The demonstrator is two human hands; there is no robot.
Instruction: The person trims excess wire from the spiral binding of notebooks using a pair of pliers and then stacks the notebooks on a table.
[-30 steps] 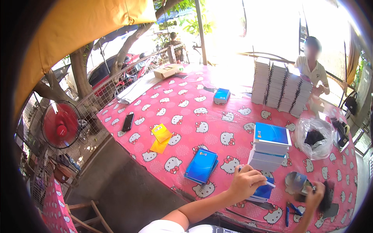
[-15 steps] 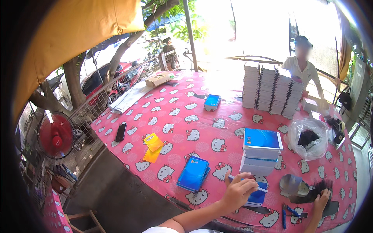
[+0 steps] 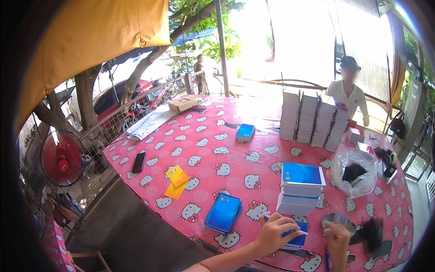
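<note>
My left hand [image 3: 277, 232] is closed on the upper edge of a blue-covered notebook [image 3: 300, 227] at the near edge of the table. More white pages show beneath it. Just to the right is my right hand [image 3: 338, 232], raised with bent fingers and smeared by motion; whether it holds anything is hidden. A pile of black binding coils [image 3: 374, 233] lies to its right, and a round, shiny object [image 3: 346, 222] sits partly behind it. Blue-handled pliers [image 3: 328, 259] are mostly covered by the right forearm. Beyond my hands stands a notebook stack [image 3: 302, 174] with a blue top cover.
On the pink tablecloth [image 3: 253, 181] lie blue notebooks [image 3: 224, 213], yellow cards [image 3: 176, 181], a phone [image 3: 139, 162] and a smaller blue stack [image 3: 245, 131]. Tall page stacks [image 3: 308, 120] stand far right, near a person [image 3: 349, 90]. A clear plastic bag [image 3: 355, 174] holds black pieces.
My right hand has moved left from the black coils toward my left hand. My left hand has closed further over the notebook's edge. The person opposite has drawn an arm back.
</note>
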